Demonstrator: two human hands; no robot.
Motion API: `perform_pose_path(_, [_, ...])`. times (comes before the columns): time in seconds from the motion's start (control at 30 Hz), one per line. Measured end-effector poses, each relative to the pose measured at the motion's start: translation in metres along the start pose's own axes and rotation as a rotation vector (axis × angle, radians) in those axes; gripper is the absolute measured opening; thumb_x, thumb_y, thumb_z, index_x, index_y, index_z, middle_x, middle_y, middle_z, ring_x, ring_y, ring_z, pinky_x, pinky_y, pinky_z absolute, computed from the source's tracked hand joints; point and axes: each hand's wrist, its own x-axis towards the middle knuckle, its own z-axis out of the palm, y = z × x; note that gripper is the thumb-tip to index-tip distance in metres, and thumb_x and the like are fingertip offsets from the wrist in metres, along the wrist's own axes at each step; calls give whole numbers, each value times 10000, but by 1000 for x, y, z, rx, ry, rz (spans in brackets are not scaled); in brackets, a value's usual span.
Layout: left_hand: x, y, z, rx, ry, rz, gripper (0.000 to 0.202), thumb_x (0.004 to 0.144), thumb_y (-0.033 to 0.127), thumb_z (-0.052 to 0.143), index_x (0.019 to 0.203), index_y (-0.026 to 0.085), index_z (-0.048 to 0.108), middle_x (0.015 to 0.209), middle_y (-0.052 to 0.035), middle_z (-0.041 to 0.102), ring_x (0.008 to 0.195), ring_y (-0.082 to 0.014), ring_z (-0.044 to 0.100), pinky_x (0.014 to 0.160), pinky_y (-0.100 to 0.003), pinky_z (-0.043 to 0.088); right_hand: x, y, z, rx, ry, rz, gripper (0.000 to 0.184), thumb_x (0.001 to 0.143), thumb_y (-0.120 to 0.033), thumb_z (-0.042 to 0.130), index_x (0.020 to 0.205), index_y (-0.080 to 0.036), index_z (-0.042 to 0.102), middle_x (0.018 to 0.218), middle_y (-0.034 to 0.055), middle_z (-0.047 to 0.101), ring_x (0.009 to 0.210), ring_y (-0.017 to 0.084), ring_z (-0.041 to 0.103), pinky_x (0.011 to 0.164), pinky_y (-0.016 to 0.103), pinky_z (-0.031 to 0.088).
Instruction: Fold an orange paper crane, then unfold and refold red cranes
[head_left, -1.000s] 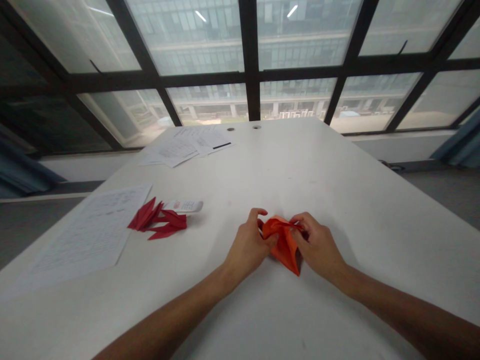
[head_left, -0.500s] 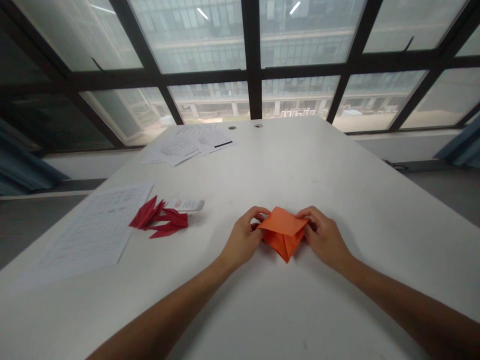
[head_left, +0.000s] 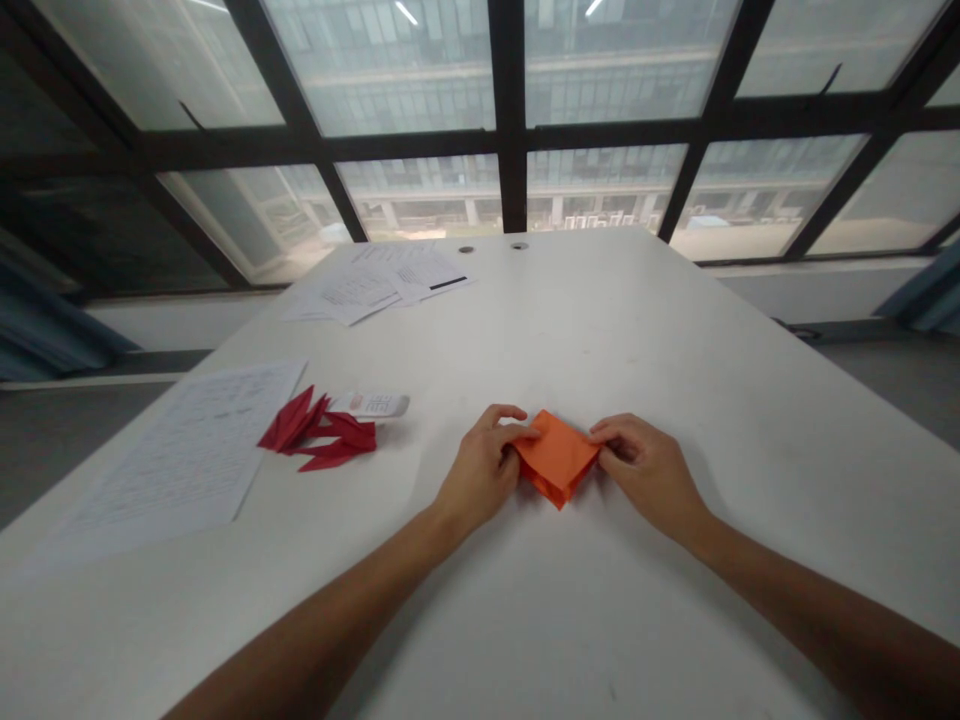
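Between my two hands is a folded orange paper (head_left: 559, 452), diamond-shaped, one corner pointing toward me. A small gap shows between its layers along the near edges. My left hand (head_left: 484, 462) pinches the left corner, with the thumb lying on top of the paper and the index finger raised at the back. At the right corner, the thumb and fingertips of my right hand (head_left: 646, 468) are closed on the paper's edge. The other fingers of both hands are curled and partly hidden.
Red folded paper pieces (head_left: 322, 435) lie to the left, beside a white remote-like object (head_left: 379, 404). A printed sheet (head_left: 176, 455) is farther left. More papers (head_left: 375, 285) lie at the back of the white table (head_left: 570, 330), before the windows (head_left: 416, 190).
The paper's raised top flap has come down toward me, so the lower layers are mostly covered. Both hands have moved slightly with it, and the paper looks narrower.
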Motion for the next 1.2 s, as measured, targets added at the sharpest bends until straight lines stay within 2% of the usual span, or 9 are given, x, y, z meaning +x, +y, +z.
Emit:
perform_pose_path(0.17, [2, 6, -6, -106, 6, -46, 363, 958, 192, 448, 999, 200, 808, 1181, -70, 717, 1108, -221, 668, 1020, -359, 501, 0, -3, -1, -63, -18, -38, 133, 798, -141, 589, 792, -223, 694, 951, 50, 741, 858, 204, 685, 770, 337, 539])
perform_pose_path(0.3, [3, 8, -6, -264, 21, -157, 304, 976, 402, 544, 1051, 174, 729, 1120, -84, 717, 999, -213, 685, 922, -352, 537, -1, -6, -1, -81, -43, -4, 113, 802, -144, 554, 821, -221, 635, 867, 24, 704, 761, 181, 645, 706, 314, 497])
perform_pose_path(0.43, [2, 6, 1, -476, 35, -242, 429, 814, 254, 710, 1207, 195, 550, 1164, -67, 646, 863, -143, 657, 789, -283, 546, -2, -6, -2, 21, -40, 94, 134, 841, -187, 541, 955, -218, 603, 815, 0, 669, 711, 173, 639, 652, 293, 475])
perform_pose_path(0.63, [-4, 9, 6, -668, -33, -159, 501, 757, 128, 693, 1205, 227, 493, 1222, -69, 578, 929, -136, 594, 729, -218, 491, 0, -6, -4, 162, -68, 186, 213, 970, -404, 545, 1066, -220, 594, 737, -17, 645, 664, 175, 642, 645, 297, 500])
perform_pose_path(0.73, [-6, 11, 5, -736, -63, -97, 499, 794, 163, 718, 1231, 232, 488, 1201, -76, 582, 916, -139, 580, 726, -224, 477, 3, -6, -2, 167, -100, 169, 328, 957, -455, 597, 1196, -231, 585, 1048, 58, 720, 811, 185, 671, 709, 310, 532])
perform_pose_path(0.8, [-8, 13, 5, -756, -56, -66, 487, 806, 194, 735, 1229, 232, 497, 1177, -78, 586, 909, -145, 575, 733, -233, 476, 3, -5, 0, 189, -145, 147, 394, 964, -473, 596, 1279, -237, 570, 1286, 100, 674, 971, 203, 676, 814, 337, 552])
perform_pose_path(0.87, [-9, 14, 4, -761, -42, -39, 470, 817, 208, 740, 1223, 229, 503, 1144, -75, 592, 901, -148, 572, 748, -241, 478, 2, -6, 1, 200, -196, 138, 444, 977, -498, 582, 1338, -240, 552, 1362, 113, 641, 1080, 221, 657, 888, 360, 548])
perform_pose_path(1.03, [-12, 17, 4, -772, -62, 6, 442, 858, 175, 708, 1247, 235, 507, 1131, -74, 597, 925, -154, 570, 774, -253, 483, 2, -13, -2, 330, -275, 180, 472, 974, -500, 594, 1359, -234, 535, 1213, 94, 702, 1060, 229, 666, 923, 385, 539])
perform_pose_path(1.2, [-16, 22, 4, -760, -85, -61, 369, 865, 188, 696, 1195, 231, 534, 1063, -42, 593, 828, -126, 554, 683, -225, 450, 4, -22, -6, 519, -409, 266, 318, 912, -447, 659, 1130, -219, 620, 1007, 52, 732, 915, 215, 687, 835, 350, 547])
